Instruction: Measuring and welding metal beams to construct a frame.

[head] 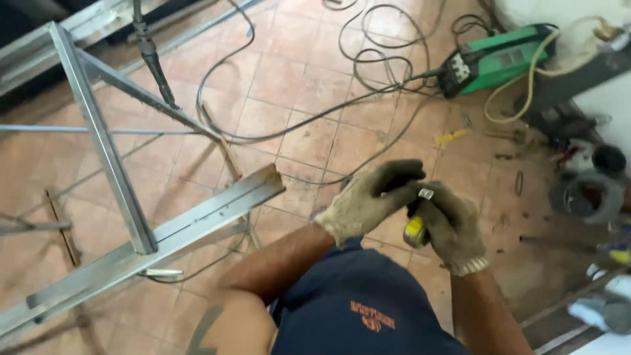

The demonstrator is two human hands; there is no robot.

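Observation:
Both my hands wear worn beige work gloves and meet above my dark blue shirt. My right hand (453,230) is closed around a yellow tape measure (415,232). My left hand (368,200) reaches across and pinches the metal end hook (426,193) of its tape at the top of the case. To the left stands a frame of grey steel tubes (197,220), its near bar ending about a hand's width from my left glove.
A green welding machine (499,59) sits at the far right with black cables (368,52) looping over the orange tiled floor. A welding torch (154,62) hangs by the frame. Rolls of tape and small tools (588,190) clutter the right edge.

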